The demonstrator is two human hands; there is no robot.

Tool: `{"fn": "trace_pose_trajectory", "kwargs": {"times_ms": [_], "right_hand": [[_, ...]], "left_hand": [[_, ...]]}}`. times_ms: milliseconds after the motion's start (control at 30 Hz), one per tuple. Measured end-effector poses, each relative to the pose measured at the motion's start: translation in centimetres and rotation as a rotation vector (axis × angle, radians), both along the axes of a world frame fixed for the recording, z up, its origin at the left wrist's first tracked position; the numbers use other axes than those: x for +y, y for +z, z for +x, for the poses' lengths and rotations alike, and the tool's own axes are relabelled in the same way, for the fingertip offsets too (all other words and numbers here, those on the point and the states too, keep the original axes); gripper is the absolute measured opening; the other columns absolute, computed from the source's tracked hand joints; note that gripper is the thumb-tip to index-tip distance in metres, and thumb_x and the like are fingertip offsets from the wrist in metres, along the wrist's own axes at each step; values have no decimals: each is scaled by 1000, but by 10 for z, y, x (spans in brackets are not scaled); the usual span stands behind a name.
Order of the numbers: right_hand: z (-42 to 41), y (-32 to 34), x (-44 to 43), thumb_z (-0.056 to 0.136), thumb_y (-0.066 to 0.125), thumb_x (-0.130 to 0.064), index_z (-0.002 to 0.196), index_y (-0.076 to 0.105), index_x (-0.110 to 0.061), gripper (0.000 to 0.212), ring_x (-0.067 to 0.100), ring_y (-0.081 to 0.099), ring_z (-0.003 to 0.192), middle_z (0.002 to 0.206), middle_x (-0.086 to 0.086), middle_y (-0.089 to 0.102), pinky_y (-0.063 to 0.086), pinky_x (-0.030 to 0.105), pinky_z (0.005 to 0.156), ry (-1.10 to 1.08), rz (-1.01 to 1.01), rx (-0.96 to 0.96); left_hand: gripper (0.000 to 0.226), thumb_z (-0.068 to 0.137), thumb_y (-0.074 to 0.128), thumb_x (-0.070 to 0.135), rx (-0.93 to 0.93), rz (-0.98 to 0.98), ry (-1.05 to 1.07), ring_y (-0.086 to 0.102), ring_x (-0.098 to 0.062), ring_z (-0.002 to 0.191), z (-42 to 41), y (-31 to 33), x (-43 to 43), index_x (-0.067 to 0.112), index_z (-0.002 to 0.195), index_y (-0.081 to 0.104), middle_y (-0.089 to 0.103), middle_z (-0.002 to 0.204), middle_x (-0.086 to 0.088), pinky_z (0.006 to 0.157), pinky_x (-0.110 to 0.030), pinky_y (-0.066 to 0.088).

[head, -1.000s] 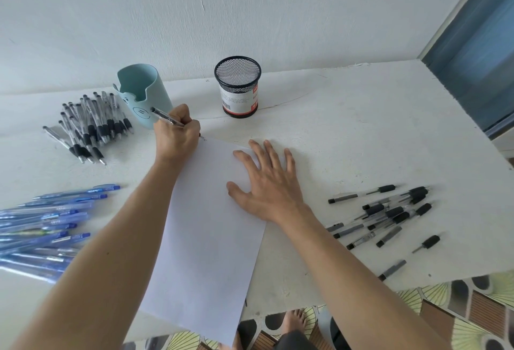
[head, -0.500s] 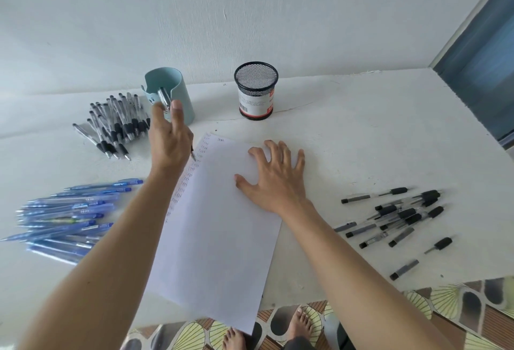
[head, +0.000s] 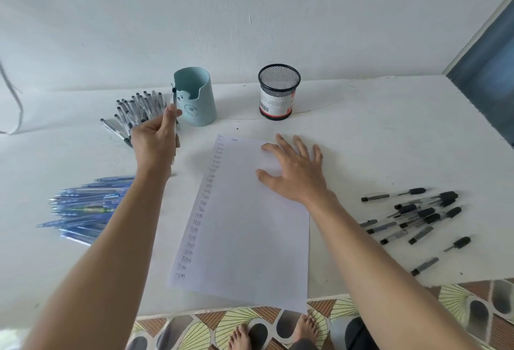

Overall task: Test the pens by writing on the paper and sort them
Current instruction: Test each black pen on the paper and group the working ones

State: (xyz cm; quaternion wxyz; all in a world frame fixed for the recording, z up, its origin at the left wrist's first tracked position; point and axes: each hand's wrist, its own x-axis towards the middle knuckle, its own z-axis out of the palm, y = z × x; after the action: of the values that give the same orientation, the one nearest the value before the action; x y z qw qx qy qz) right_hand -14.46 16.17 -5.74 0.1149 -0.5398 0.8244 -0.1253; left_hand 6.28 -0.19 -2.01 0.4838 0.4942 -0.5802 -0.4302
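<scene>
White paper (head: 244, 238) carries one full column of test words, so you seem well along. Your right hand (head: 297, 174) lies flat on it. Your left hand (head: 155, 141) pinches a pen (head: 174, 97) raised beyond its far-left corner, not yet sorted.

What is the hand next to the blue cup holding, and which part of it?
The left hand holds a pen around its middle, with its top end sticking up. The right hand holds nothing; it lies flat on the paper.
</scene>
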Motion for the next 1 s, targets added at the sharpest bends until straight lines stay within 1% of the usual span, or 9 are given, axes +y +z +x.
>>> {"fn": "trace_pose_trajectory", "kwargs": {"times_ms": [100,167,233,300,433,667,800,900,1000], "right_hand": [[1,0,0,85,50,-68,140,36,-51,59,20,5,153,164,-17,15,0,56,118,-17,-12,-4],[1,0,0,85,51,-67,139,37,-50,59,19,5,153,164,-17,16,0,55,118,-25,-16,-2],[1,1,0,84,52,-67,139,38,-50,59,19,6,153,163,-18,17,1,55,118,-33,-24,-2],[2,1,0,84,53,-67,138,39,-50,58,18,7,152,163,-18,18,2,55,118,-41,-31,-2],[2,0,0,84,54,-67,137,40,-50,57,18,8,152,162,-18,20,3,55,118,-47,-42,7],[1,0,1,83,52,-67,137,39,-50,58,18,8,152,162,-18,19,4,56,118,-35,-41,14],[0,0,1,84,53,-67,137,39,-51,57,18,8,152,162,-18,19,3,56,117,-27,-35,1],[-2,2,1,84,52,-67,138,39,-50,57,18,7,153,163,-17,18,0,55,118,-15,-12,-24],[-6,5,0,87,53,-63,140,39,-48,56,16,5,153,164,-17,17,-5,55,119,-4,25,-82]], "left_hand": [[49,88,61,47,-94,29,153,33,-22,47,10,2,-17,9,58,55,41,47,-8,47,-29,28],[34,83,50,33,-224,61,232,40,-27,59,15,8,-29,9,59,51,44,56,-12,56,-35,33],[32,87,47,27,-429,97,246,56,-35,95,20,12,-40,9,96,71,67,88,-19,81,-38,46],[42,95,50,27,-588,131,235,49,-35,126,26,15,-49,5,129,62,65,124,-20,102,-41,42],[24,97,54,24,-759,80,188,57,-41,110,29,17,-55,3,85,59,62,99,-23,88,-45,44],[45,97,54,29,-772,65,211,49,-39,127,23,16,-43,1,133,56,53,136,-23,105,-45,38],[40,95,53,25,-733,-48,217,52,-36,120,1,15,-13,12,132,58,52,136,-15,97,-43,42],[32,92,59,25,-783,-288,-65,49,-35,120,-31,-4,25,16,122,67,58,127,-13,99,-41,36],[49,98,52,42,-1013,-315,-387,24,-30,145,-68,-25,57,25,144,51,40,152,-7,113,-46,20]]}}
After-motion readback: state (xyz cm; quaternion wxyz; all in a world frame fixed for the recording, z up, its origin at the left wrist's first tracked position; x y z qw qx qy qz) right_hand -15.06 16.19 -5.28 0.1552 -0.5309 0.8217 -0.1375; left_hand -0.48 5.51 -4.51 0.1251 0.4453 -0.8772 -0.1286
